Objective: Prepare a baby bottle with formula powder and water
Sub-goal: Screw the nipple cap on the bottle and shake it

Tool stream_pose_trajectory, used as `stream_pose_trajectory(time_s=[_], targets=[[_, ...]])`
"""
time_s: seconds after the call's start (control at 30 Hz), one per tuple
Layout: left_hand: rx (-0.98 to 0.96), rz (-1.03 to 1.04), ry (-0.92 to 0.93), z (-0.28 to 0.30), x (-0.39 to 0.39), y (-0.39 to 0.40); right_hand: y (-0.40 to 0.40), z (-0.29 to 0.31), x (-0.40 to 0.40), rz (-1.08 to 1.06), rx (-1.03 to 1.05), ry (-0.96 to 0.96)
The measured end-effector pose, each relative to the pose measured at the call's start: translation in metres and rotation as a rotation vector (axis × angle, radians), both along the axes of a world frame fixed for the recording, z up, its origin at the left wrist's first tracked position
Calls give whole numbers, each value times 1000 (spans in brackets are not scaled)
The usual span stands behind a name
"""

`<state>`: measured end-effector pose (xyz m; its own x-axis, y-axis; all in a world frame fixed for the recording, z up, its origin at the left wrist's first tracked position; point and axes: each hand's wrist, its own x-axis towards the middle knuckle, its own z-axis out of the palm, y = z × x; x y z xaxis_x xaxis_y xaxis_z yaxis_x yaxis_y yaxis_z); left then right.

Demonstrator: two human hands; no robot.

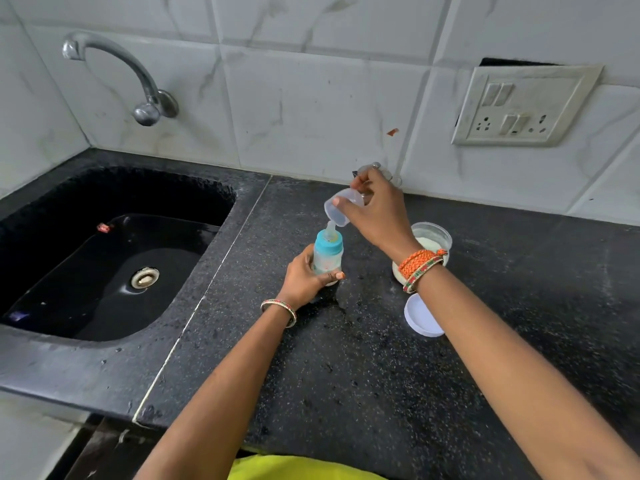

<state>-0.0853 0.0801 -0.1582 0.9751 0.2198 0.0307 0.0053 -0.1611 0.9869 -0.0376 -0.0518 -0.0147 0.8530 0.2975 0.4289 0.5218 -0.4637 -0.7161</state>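
Note:
A small baby bottle with a turquoise collar and a clear teat stands on the black counter. My left hand is wrapped around its lower body. My right hand holds a clear plastic bottle cap tilted just above the teat, its open side facing down-left. Behind my right wrist sits an open clear container of pale formula powder. Its white round lid lies flat on the counter nearer to me.
A black sink with a metal drain lies to the left, under a chrome tap on the tiled wall. A switch and socket plate is on the wall at right. Small metal objects rest against the wall behind my right hand.

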Motion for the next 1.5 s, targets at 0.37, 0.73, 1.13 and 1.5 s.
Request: stream_pose_trajectory(time_s=[0.37,0.73,1.13,1.5], targets=[[6,-10,-5,3,-2,0,14,-39,-13,142,-203,-26],[17,20,-35,11,-6,-3,20,-70,-16,36,-5,-161],[200,65,-48,7,-7,-6,38,-98,-31,-108,42,-171],[233,46,19,20,-11,-8,4,-94,-39,88,-206,-95]])
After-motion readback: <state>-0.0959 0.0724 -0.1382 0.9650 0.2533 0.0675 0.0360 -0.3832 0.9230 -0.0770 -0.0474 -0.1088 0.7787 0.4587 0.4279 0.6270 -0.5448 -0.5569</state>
